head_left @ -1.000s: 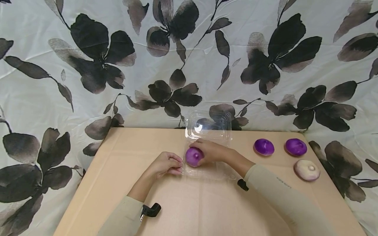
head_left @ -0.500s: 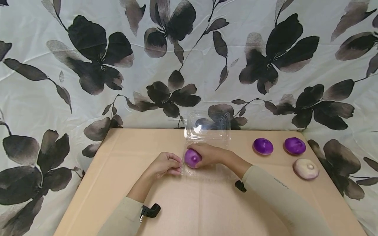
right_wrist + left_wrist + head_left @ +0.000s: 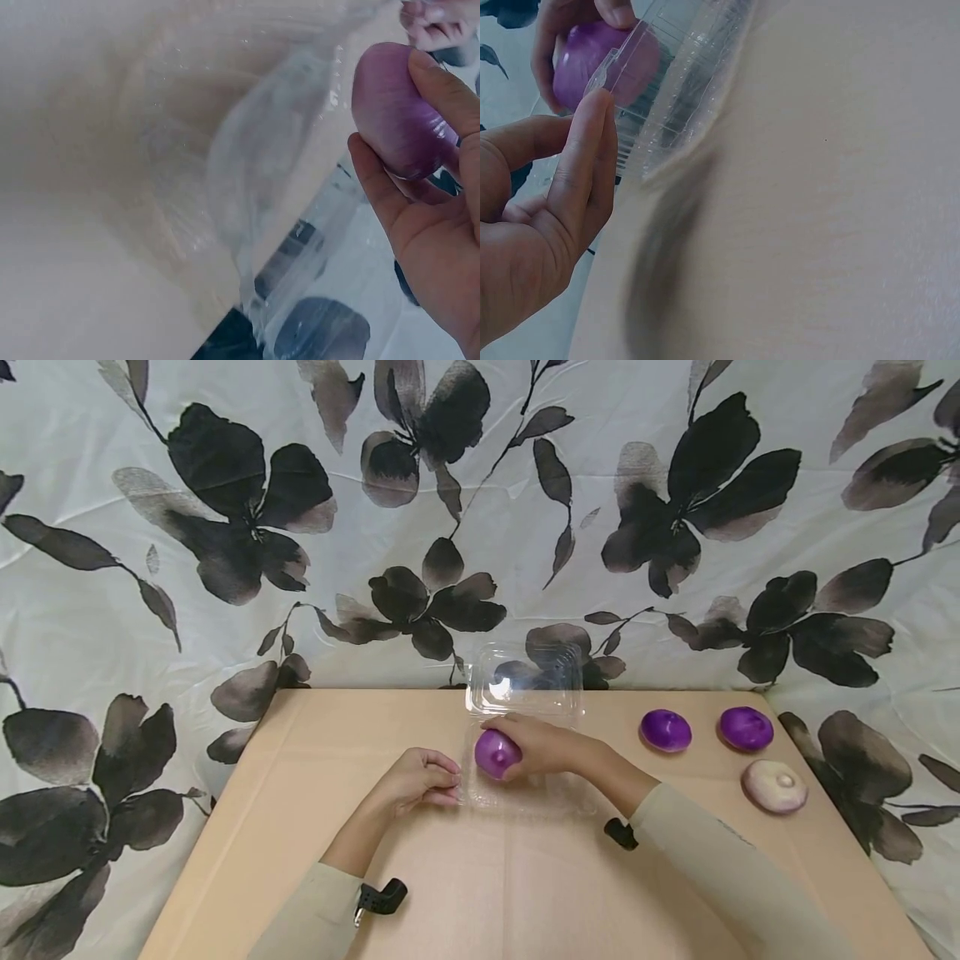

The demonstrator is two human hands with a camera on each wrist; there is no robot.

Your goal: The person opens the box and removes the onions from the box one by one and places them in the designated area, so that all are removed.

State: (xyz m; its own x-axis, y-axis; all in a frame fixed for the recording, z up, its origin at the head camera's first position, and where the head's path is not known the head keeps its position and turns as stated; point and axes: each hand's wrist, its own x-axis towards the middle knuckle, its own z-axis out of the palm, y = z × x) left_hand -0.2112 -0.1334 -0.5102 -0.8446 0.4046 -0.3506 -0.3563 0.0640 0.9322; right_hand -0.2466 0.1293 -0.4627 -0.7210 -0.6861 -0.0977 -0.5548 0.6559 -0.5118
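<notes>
A purple onion is gripped in my right hand, over the left part of a clear plastic clamshell box. In the right wrist view the thumb and fingers wrap around the onion. My left hand is at the box's left edge. As the left wrist view shows, its thumb and fingertips pinch the clear rim. The box's lid stands open at the back, leaning toward the patterned cloth.
Two more purple onions lie at the back right of the wooden table. A pale, purple-tinged onion sits just in front of them. A white cloth with dark flowers hangs behind the table.
The right hand, with the onion in it, dipped slightly lower left, then came back up and right a little. The left hand has kept its place at the box's edge.
</notes>
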